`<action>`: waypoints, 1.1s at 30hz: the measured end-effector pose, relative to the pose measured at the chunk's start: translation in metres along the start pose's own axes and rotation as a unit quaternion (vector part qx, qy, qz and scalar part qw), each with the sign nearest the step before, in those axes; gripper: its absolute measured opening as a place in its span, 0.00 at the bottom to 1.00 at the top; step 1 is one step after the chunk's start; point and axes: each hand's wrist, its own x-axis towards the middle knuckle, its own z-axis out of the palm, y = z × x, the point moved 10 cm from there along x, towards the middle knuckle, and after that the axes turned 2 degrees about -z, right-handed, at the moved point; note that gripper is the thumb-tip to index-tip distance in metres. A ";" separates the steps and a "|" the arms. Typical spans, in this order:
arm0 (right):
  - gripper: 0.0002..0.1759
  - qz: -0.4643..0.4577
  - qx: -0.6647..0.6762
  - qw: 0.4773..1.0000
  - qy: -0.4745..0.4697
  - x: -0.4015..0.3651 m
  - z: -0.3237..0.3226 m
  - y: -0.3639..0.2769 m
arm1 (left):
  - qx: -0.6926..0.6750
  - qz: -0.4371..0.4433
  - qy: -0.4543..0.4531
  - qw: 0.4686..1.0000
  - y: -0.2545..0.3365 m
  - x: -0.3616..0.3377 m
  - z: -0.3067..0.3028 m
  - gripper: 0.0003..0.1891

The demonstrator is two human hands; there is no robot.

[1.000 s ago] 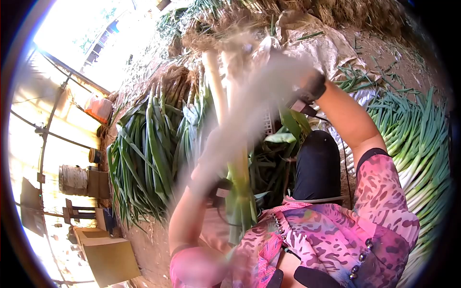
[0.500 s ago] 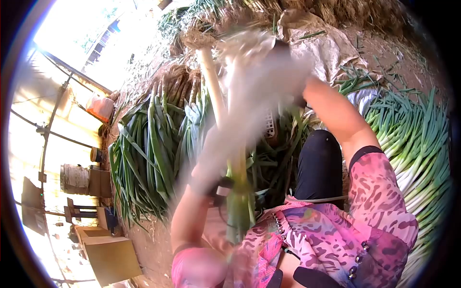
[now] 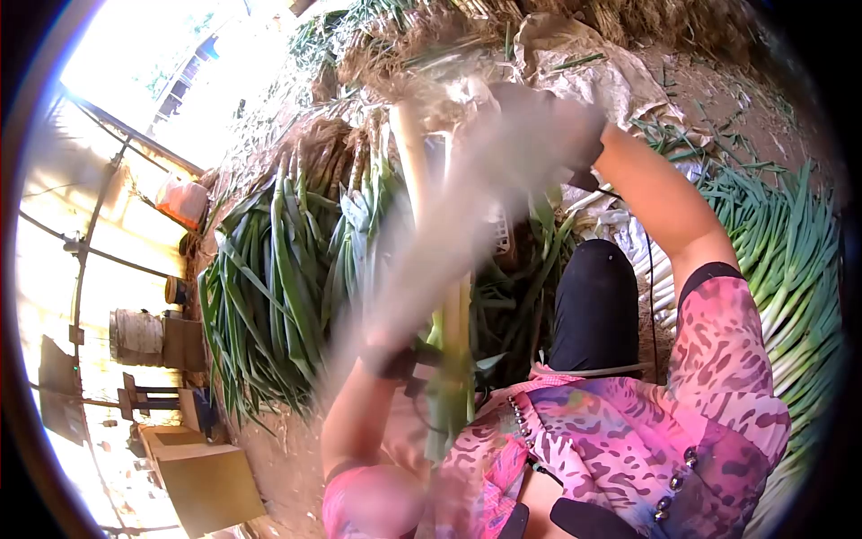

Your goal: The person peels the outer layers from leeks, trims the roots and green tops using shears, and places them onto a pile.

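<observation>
Long leeks [image 3: 411,162] with thick white stalks run down the middle, roots upward and green leaves toward the patterned pink shirt. My left hand [image 3: 395,301], in a pale glove smeared by motion, is closed around their middle. Higher up, my right hand [image 3: 539,130], also gloved and blurred, is beside the root end; its fingers cannot be made out. Behind the left hand lies a bunch of dark green leeks [image 3: 278,278].
Spring onions [image 3: 772,260] are piled along the right. A crumpled pale sack [image 3: 588,76] lies at the top, near root-covered bundles [image 3: 664,27]. A cardboard box [image 3: 205,481] stands at lower left. My dark-clothed knee [image 3: 595,305] is near the middle.
My right hand has shifted slightly to the right, its forearm with it. The leek stalk's upper part has moved a little right and down. My left hand has moved little.
</observation>
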 end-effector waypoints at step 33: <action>0.27 0.161 -0.005 0.984 0.079 -0.025 -0.010 -0.046 | 0.051 0.059 0.065 0.995 -0.007 0.014 0.012 0.12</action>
